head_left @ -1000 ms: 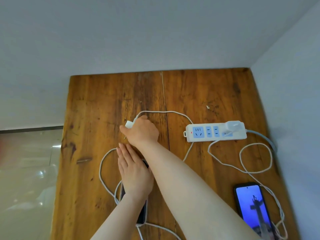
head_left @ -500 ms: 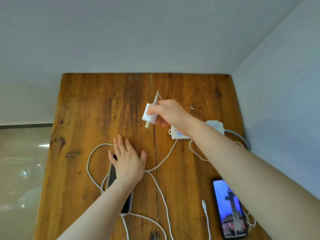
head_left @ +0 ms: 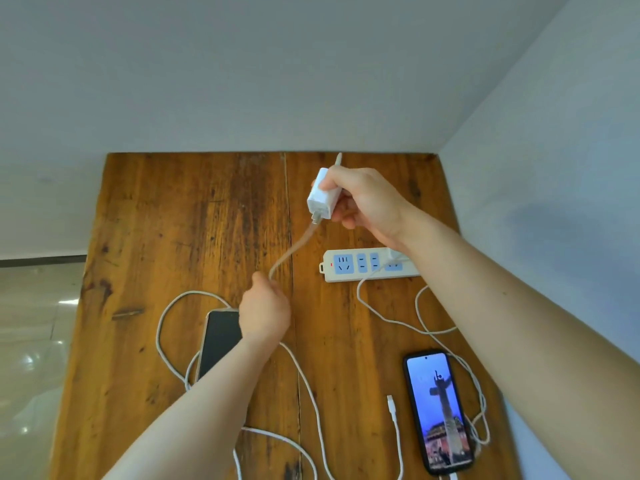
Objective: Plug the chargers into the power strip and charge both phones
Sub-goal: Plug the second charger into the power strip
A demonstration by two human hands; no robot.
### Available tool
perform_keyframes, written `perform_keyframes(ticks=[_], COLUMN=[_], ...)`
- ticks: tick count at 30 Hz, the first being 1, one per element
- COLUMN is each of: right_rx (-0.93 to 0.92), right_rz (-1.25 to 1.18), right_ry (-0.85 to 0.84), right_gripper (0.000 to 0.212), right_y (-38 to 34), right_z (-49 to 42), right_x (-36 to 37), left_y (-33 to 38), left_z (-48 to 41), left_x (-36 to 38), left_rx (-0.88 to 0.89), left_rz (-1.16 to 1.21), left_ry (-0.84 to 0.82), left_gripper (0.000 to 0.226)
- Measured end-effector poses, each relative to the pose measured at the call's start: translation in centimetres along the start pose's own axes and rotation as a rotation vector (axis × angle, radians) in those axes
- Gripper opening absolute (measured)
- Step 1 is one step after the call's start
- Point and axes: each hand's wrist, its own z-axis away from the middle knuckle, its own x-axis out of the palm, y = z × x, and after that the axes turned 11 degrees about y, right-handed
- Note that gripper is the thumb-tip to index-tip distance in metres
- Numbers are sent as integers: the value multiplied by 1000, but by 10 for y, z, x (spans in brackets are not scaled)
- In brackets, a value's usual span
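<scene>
My right hand (head_left: 367,202) holds a white charger block (head_left: 322,195) in the air above the wooden table (head_left: 166,244), prongs pointing down. Its white cable (head_left: 291,252) runs down into my left hand (head_left: 265,311), which pinches it. A white power strip (head_left: 349,266) lies right of centre, with another charger plugged in at its right end, mostly hidden by my right wrist. A dark-screened phone (head_left: 220,341) lies under my left forearm. A second phone (head_left: 438,410) with a lit screen lies at the front right, a cable in its bottom end.
Loose white cable loops spread over the front of the table (head_left: 318,420), and a free connector end (head_left: 390,400) lies left of the lit phone. Walls close off the table at the back and right. A glossy floor shows at the left.
My right hand lifted the charger block off the table and carried it up and to the right. My left hand left the dark phone and took hold of the cable.
</scene>
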Motion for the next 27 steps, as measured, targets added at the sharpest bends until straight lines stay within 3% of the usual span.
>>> perform_keyframes(ticks=[2, 6, 9, 11, 13, 19, 27], right_rx=[9, 109, 206, 226, 237, 263, 258], right_rz=[66, 265, 367, 420, 422, 550, 613], right_ry=[45, 146, 209, 267, 327, 305, 303], right_gripper=[26, 25, 36, 34, 35, 23, 43], right_y=[5, 24, 45, 57, 64, 72, 74], right_z=[-1, -6, -12, -14, -15, -19, -19], right_x=[-6, -15, -18, -18, -16, -12, -11], left_y=[-5, -1, 2, 3, 3, -4, -4], left_z=[-7, -4, -1, 2, 5, 5, 5], left_x=[-6, -2, 8, 14, 20, 23, 19], left_rx=[-49, 111, 471, 741, 852, 912, 920], left_rz=[67, 31, -113, -258, -356, -497, -487], left_ry=[37, 43, 95, 20, -93, -192, -208], left_gripper=[22, 30, 56, 72, 77, 80, 80])
